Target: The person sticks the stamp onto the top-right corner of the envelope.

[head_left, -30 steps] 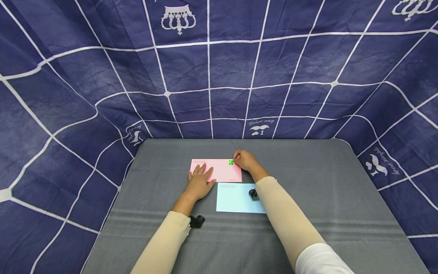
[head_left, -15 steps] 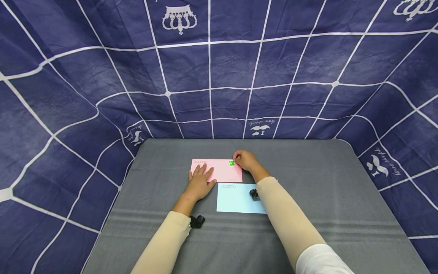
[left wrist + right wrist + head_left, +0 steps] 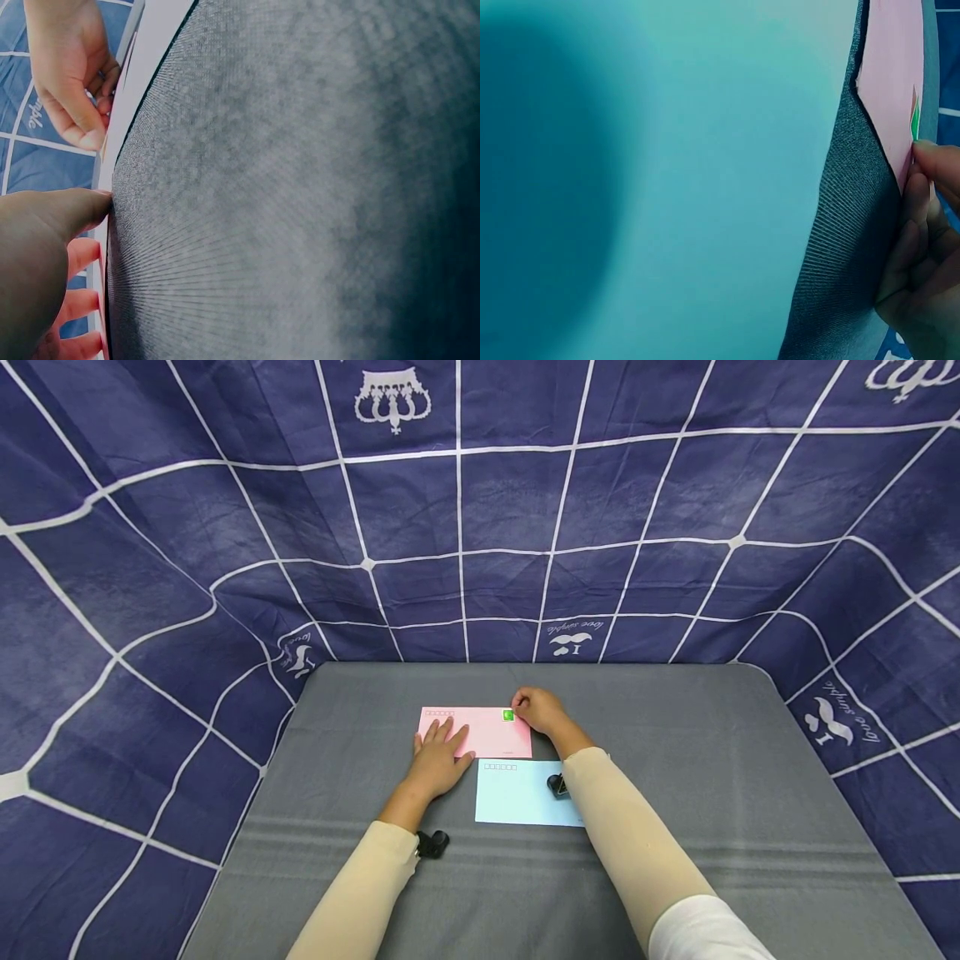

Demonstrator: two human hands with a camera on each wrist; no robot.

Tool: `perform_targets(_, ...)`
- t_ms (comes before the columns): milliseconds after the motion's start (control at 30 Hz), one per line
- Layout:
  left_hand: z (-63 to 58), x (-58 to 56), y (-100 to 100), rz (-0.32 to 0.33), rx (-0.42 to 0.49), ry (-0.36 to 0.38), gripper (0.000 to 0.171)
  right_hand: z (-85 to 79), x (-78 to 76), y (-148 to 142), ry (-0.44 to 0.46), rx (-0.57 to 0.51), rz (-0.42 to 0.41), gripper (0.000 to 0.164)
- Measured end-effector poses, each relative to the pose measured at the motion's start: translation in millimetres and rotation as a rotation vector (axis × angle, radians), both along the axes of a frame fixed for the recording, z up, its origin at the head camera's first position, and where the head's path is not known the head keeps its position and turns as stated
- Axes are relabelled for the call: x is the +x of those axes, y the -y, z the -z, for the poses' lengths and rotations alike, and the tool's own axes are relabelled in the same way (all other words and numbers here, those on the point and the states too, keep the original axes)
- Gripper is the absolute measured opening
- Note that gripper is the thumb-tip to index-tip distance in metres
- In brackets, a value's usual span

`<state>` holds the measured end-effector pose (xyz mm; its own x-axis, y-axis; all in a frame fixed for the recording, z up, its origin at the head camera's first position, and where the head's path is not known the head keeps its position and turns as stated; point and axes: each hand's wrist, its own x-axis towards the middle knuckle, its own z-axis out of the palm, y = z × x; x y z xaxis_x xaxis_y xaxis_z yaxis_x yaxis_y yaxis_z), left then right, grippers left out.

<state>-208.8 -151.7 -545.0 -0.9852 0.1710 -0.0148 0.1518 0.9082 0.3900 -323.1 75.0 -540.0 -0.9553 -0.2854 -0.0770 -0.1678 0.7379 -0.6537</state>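
A pink envelope (image 3: 487, 741) lies on the grey cloth, a row of small boxes at its upper left. My left hand (image 3: 437, 764) rests on its left part, fingers spread, thumb near the lower edge. At the upper right corner, my right hand (image 3: 538, 710) pinches the right edge of a small green stamp (image 3: 508, 715) with a white border. In the right wrist view the stamp (image 3: 915, 120) stands tilted up from the pink paper, its edge between thumb and forefinger. The other fingers (image 3: 907, 244) of that hand are curled below.
Just below the pink envelope lies a light blue envelope (image 3: 513, 793), partly covered by my right forearm (image 3: 630, 835). A grey cloth (image 3: 720, 760) covers the table. A dark blue curtain (image 3: 502, 502) with white lines hangs behind and at both sides.
The stamp was tilted slightly half a second ago and now sits straighter, still pinched at the corner. Both hands have stayed almost in place.
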Motion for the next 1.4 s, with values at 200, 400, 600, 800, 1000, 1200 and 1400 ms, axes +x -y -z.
perform_targets(200, 1.4, -0.7, 0.2, -0.003, -0.007, 0.001, 0.058, -1.7, -0.2, -0.4, 0.020, 0.001, 0.009, 0.007)
perform_targets(400, 2.7, -2.0, 0.5, -0.005, -0.013, 0.004, 0.058, -2.0, -0.7, 0.0, 0.030, 0.002, 0.017, 0.007)
perform_targets(600, 2.0, -1.3, 0.0, -0.005, -0.010, 0.019, 0.059, -2.4, 1.1, 0.2, 0.026, 0.003, 0.009, 0.007)
perform_targets(800, 2.0, -1.8, 0.3, 0.000, -0.008, 0.010, 0.059, -3.1, 0.3, 0.8, 0.024, 0.015, 0.010, 0.008)
perform_targets(1000, 2.0, -1.8, 0.6, 0.003, -0.004, -0.003, 0.058, -3.8, -0.8, 1.1, 0.034, 0.021, 0.015, 0.009)
perform_targets(1200, 2.3, -2.9, 1.1, 0.001, -0.020, 0.007, 0.059, -3.8, -0.5, 1.5, 0.037, 0.005, 0.024, 0.009)
perform_targets(1400, 2.8, -3.1, 1.1, -0.005, -0.011, 0.017, 0.059, -0.2, 0.8, 0.1, 0.030, -0.014, 0.028, 0.009)
